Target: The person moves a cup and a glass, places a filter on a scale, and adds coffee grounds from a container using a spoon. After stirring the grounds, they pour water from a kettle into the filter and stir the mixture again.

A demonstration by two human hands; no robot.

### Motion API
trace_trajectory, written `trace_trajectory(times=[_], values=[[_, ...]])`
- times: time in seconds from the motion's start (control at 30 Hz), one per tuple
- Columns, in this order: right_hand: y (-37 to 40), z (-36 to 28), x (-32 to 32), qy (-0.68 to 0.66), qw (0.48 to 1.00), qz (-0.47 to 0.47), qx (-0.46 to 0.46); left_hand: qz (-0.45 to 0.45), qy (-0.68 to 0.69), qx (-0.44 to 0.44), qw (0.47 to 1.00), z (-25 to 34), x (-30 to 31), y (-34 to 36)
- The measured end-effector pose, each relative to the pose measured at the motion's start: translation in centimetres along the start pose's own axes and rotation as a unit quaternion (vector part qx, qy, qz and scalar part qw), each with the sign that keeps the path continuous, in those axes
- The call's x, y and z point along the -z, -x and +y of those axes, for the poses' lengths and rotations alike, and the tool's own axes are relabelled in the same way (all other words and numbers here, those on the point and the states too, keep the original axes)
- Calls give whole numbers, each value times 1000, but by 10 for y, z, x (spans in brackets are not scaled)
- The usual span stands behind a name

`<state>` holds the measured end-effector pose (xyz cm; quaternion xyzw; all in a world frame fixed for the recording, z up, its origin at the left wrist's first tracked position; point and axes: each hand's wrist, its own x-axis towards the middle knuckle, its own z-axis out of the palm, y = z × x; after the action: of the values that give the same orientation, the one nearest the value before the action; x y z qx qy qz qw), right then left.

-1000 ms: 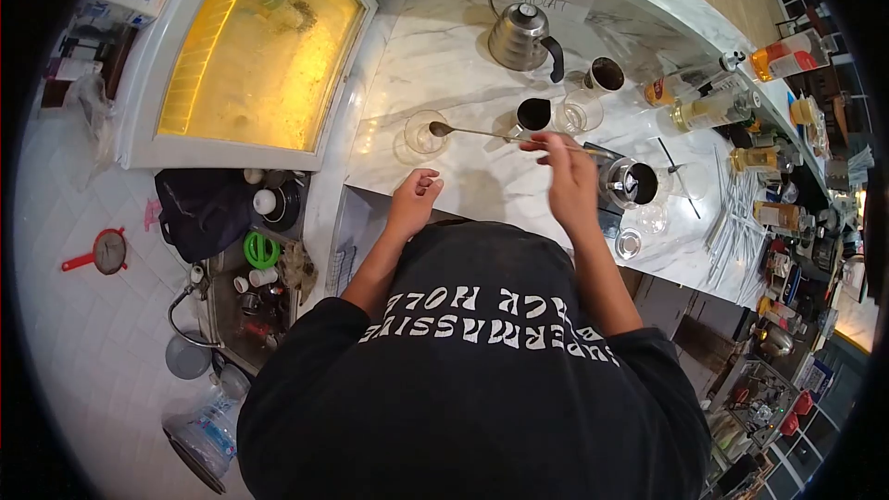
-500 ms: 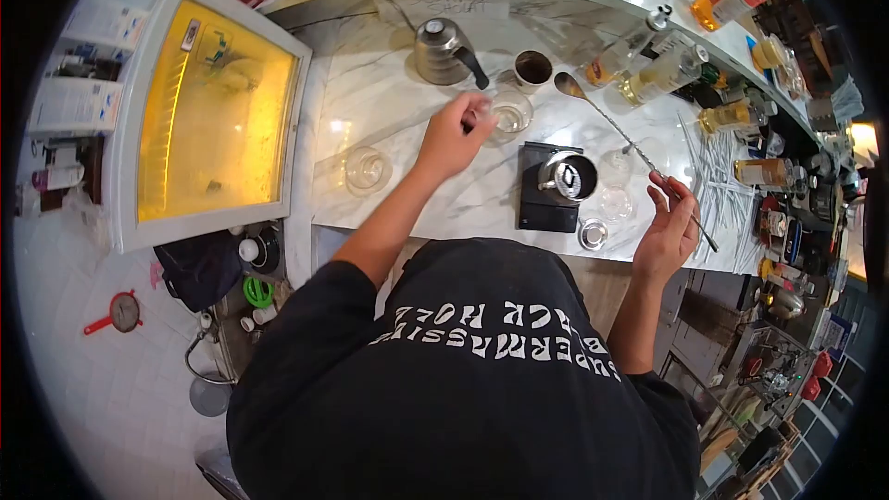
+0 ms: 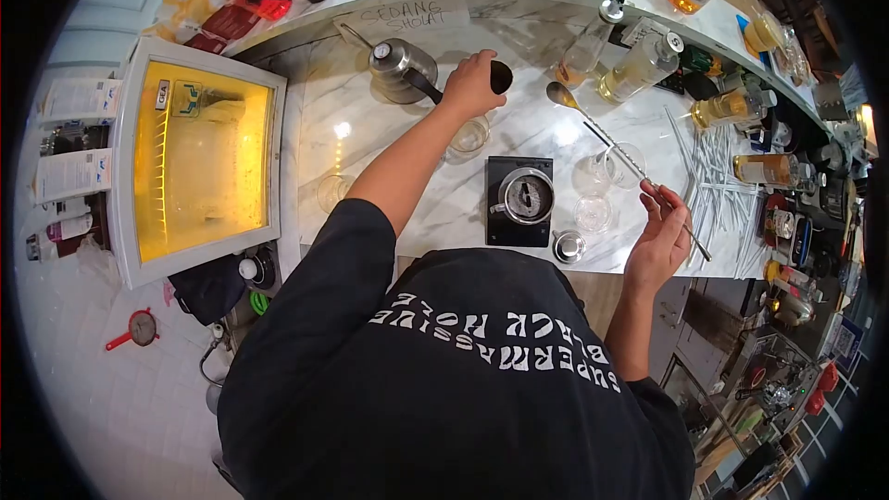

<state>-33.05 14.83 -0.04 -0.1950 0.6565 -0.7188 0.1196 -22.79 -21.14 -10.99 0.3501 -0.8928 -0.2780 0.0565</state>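
My left hand reaches far across the marble counter and closes around a dark-mouthed cup beside the steel gooseneck kettle. My right hand hovers at the counter's right front and pinches the shaft of a long bar spoon, whose bowl points back toward the bottles. Between the hands, a metal pitcher stands on a black scale. An empty glass stands just in front of my left hand.
Several clear glasses and a small metal cup stand right of the scale. Bottles line the back right, with straws beside them. A yellow-lit display cabinet fills the left. Another glass stands near it.
My left hand has moved from the glass farther back onto the dark cup by the kettle. My right hand still holds the spoon in about the same pose. The view has shifted slightly.
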Motion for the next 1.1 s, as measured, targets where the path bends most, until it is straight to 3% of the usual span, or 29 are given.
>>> trace_trajectory(times=[0.07,0.17,0.53,0.87,1.1], values=[[-6,-1,-1,-9,1000,-6,4,13,48,21,999,9,5,7],[-11,-1,-4,-24,999,-21,33,101,97,-40,989,20,14,25],[-2,-28,-15,-61,986,-118,97,252,177,-123,943,89,88,132],[33,-69,13,-69,955,-190,217,276,209,-223,911,105,84,199],[56,-83,27,-6,950,-169,263,269,242,-253,897,120,67,224]])
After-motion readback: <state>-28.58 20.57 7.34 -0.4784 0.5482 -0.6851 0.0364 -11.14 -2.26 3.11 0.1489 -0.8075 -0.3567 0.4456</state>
